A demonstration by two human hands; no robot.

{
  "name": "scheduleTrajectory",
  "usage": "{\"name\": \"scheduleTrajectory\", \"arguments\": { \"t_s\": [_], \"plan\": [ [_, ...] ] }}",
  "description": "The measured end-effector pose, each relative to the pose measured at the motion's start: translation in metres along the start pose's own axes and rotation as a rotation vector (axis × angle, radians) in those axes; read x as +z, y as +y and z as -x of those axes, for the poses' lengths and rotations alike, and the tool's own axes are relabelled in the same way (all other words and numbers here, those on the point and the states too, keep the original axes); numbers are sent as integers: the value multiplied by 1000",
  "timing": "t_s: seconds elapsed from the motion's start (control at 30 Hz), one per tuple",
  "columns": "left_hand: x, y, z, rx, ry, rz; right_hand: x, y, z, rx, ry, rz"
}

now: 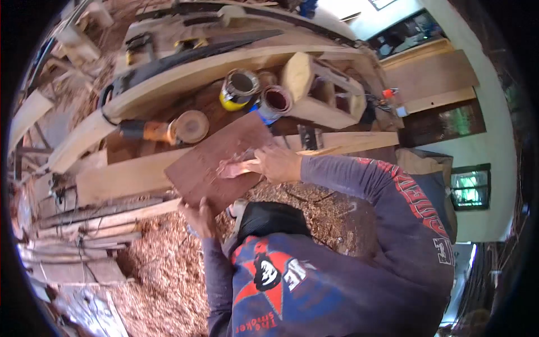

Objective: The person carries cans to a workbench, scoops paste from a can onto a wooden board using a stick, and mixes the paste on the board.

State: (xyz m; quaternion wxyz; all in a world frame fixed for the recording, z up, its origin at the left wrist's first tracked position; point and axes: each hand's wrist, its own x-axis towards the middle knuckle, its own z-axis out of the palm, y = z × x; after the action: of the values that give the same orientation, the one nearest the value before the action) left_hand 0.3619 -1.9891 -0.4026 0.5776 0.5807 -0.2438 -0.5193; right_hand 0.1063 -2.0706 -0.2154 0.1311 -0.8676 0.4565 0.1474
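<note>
Over shavings (168,264), hands (278,163) work a board (196,168); shirt (348,286) reads "The smoker".

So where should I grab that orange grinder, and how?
The orange grinder is probably best held around its slim, dark end, coming from above: that end points left, away from the round disc, and the curved beam crowds it on the far side.

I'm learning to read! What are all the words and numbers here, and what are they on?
"The smoker": red, on the dark purple-grey cloth shirt.
Maybe "NE": white, beside the shirt's red printed star.
Red and white marks on the right sleeve: too slanted and blurred to read.
Any print on the round yellow-sided can or round blue-sided can: too small and blurred.
</note>
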Motion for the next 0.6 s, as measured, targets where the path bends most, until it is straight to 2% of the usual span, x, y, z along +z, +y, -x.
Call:
{"name": "scheduleTrajectory", "arguments": {
  "t_s": [0.07, 0.1, 0.13, 0.2, 0.27, 0.3, 0.33, 0.37, 0.4, 0.43, 0.5, 0.53, 0.57, 0.6],
  "plan": [
    [6, 16, 1, -6, 60, -278, -10, 27, 21, -40, -71, 129],
    [8, 26, 2, 0, 55, -366, -21, 37, 19, 23, -170, 82],
    [11, 33, 2, -1, 41, -369, -23, 34, 7, 37, -170, 77],
    [11, 39, 5, -8, 79, -525, -13, 18, -19, -88, 17, 13],
    [5, 17, -1, 14, 53, -565, -6, 3, -14, -70, -7, -138],
    [4, 14, -2, 3, 21, -362, 3, -7, -19, -74, -28, -267],
    [1, 13, 0, -8, 14, -157, 15, 0, -12, -72, -45, -221],
    [6, 24, 0, -15, 58, -360, 21, 23, 1, -86, -55, -165],
    [11, 35, 2, -27, 89, -569, 24, 45, 15, -66, -179, 30],
    [8, 29, 2, -36, 84, -500, 12, 58, 30, -167, -22, 102],
    [5, 24, 0, -36, 79, -466, -12, 78, 36, -66, -67, -301],
    [7, 26, 1, -35, 72, -504, -14, 86, 36, 110, -137, -568],
    [11, 41, 4, 15, 51, -565, -7, 93, 37, 97, -142, -579],
    [11, 45, 5, 13, 59, -576, -1, 95, 36, 266, -278, -685]
  ]
}}
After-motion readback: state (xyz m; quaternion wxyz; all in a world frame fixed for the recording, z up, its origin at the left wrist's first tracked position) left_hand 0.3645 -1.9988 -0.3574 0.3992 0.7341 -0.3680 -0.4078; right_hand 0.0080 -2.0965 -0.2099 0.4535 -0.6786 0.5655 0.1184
